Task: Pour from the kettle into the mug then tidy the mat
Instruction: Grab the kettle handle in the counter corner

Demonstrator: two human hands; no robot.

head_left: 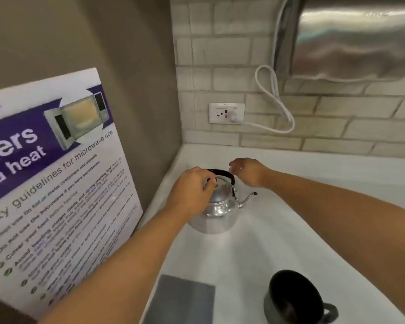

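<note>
Kettle [216, 206] in counter corner, hemmed by poster [52, 183] at left; white countertop [313, 206] is left open at right.

Left hand [192, 190] is closed on the lid knob, which is hidden by fingers; right hand [248, 170] is held open, just beside the black handle. Mug [292, 298] and grey mat [180, 300] are cropped by the bottom edge.

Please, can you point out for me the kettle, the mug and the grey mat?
kettle [216, 215]: head view, on its shiny metal body.
mug [290, 298]: head view, on its dark inner wall.
grey mat [180, 302]: head view, on its flat top surface.
</note>
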